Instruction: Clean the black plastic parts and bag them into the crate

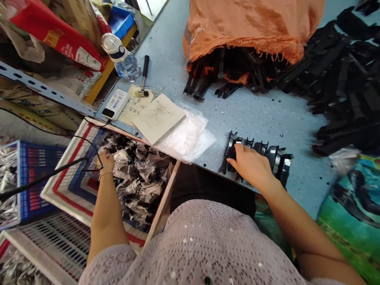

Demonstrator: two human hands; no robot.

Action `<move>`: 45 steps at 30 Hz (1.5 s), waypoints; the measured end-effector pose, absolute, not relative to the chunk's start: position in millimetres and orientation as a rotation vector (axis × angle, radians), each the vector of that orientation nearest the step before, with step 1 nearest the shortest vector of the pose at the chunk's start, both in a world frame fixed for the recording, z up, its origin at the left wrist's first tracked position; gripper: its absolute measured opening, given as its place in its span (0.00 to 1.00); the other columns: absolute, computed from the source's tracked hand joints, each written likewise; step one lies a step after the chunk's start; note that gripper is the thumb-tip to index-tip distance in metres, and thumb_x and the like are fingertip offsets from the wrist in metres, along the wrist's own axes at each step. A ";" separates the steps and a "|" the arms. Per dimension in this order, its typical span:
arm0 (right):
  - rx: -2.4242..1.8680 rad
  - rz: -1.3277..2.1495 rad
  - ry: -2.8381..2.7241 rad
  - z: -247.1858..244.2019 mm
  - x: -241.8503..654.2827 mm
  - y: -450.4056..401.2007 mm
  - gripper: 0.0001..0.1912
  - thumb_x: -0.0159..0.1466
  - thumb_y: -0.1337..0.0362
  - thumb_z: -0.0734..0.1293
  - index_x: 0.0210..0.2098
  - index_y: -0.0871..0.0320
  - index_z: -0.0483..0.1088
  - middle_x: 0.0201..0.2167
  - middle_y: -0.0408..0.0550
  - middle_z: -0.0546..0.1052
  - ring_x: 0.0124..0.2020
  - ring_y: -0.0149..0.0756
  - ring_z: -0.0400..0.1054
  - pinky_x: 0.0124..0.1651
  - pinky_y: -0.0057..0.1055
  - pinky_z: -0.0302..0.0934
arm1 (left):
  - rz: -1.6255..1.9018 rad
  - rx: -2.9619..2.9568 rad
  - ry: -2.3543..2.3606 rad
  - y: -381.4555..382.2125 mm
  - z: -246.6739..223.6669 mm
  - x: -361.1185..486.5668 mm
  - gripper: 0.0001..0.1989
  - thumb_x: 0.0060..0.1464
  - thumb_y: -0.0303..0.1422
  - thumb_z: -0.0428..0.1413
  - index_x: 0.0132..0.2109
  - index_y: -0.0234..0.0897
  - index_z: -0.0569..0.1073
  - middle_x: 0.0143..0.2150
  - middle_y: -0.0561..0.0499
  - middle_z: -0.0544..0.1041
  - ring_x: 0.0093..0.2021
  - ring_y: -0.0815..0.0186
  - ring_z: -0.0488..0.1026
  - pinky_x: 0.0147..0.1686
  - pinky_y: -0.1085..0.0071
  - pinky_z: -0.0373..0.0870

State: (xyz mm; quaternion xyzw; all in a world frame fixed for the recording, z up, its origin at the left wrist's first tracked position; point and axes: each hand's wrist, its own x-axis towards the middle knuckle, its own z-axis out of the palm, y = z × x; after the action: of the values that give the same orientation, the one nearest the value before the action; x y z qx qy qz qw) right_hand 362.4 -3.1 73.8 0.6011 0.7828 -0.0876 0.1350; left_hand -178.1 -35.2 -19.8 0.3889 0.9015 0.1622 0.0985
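**Left hand [106,163] over the wrapped pieces [137,176], right hand [252,163] on a row of black parts [274,155]**

At far left we see a blue crate [37,178] holding more plastic-wrapped pieces. Beside it stands a white crate [62,162] with red stripes; our left hand reaches into it, at the edge of the wrapped pieces. A cable [68,164] crosses near the fingers, and we cannot tell whether they grip anything.

On the speckled blue table [286,113] come a white device [115,104], a bottle [123,61], a hammer [145,73], a pale square block [159,118] and thin plastic bags [190,138]. Further along, an orange sack [254,22] lies with black pieces showing at its mouth.

The row of black parts sits at the table's near edge. Our right hand lies over it, fingers bent and touching; we cannot tell how firmly it grasps. To the right spread a heap of loose black pieces [347,76] and a green-and-blue bag [356,206].
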 end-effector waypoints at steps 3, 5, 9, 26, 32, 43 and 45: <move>1.777 -0.275 2.282 71.2 359.6 -12.5 0.23 0.71 0.58 0.63 0.61 0.64 0.60 0.45 0.65 0.78 0.45 0.55 0.76 0.37 0.39 0.69 | 0.510 1.093 2.668 -19.8 -30.0 -152.6 0.14 0.53 0.28 0.54 0.46 0.28 0.75 0.40 0.43 0.78 0.45 0.57 0.74 0.53 0.58 0.70; 1.810 -0.326 2.259 68.9 358.9 -16.6 0.28 0.71 0.59 0.63 0.65 0.66 0.56 0.45 0.66 0.78 0.44 0.56 0.77 0.36 0.40 0.69 | 0.652 1.159 2.622 -18.7 -26.6 -111.4 0.12 0.57 0.32 0.54 0.45 0.30 0.76 0.38 0.46 0.78 0.39 0.61 0.74 0.48 0.62 0.72; 1.908 -0.494 2.208 58.3 362.8 -14.1 0.29 0.71 0.63 0.60 0.67 0.70 0.56 0.52 0.71 0.75 0.42 0.57 0.78 0.40 0.46 0.70 | 1.012 1.732 2.127 -19.6 -6.8 13.5 0.12 0.63 0.36 0.53 0.45 0.35 0.78 0.40 0.45 0.78 0.40 0.62 0.74 0.47 0.65 0.72; 1.363 -3.369 1.165 35.6 292.0 31.4 0.17 0.56 0.58 0.76 0.43 0.55 0.76 0.35 0.44 0.78 0.32 0.32 0.72 0.38 0.31 0.70 | 1.292 1.042 1.427 33.9 11.1 71.3 0.13 0.52 0.35 0.64 0.37 0.39 0.66 0.29 0.56 0.72 0.27 0.69 0.70 0.31 0.72 0.69; 1.405 -3.413 1.070 19.3 277.9 48.7 0.11 0.51 0.60 0.77 0.30 0.57 0.74 0.25 0.41 0.75 0.26 0.30 0.68 0.33 0.29 0.68 | 1.027 1.770 1.660 22.3 30.5 64.9 0.06 0.58 0.27 0.54 0.40 0.38 0.76 0.38 0.48 0.74 0.40 0.63 0.74 0.44 0.66 0.72; 1.543 -1.957 2.385 47.8 305.5 19.3 0.12 0.65 0.68 0.64 0.45 0.56 0.77 0.43 0.50 0.80 0.45 0.42 0.73 0.51 0.40 0.65 | 0.769 1.970 1.703 22.6 26.0 35.6 0.23 0.57 0.25 0.52 0.59 0.35 0.75 0.59 0.41 0.74 0.39 0.66 0.76 0.46 0.65 0.78; 1.554 -1.755 2.471 49.7 306.4 20.7 0.10 0.66 0.67 0.63 0.42 0.56 0.77 0.41 0.50 0.80 0.43 0.42 0.73 0.50 0.39 0.65 | 0.737 2.089 1.661 13.7 30.4 36.2 0.26 0.60 0.25 0.49 0.64 0.36 0.71 0.64 0.39 0.71 0.50 0.61 0.77 0.55 0.62 0.76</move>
State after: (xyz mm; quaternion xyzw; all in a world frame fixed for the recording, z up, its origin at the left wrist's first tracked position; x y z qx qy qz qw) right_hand 306.4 20.7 49.7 0.4522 0.7193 -0.5107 -0.1317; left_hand 36.2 13.7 30.4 0.7415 0.5895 0.2616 0.1852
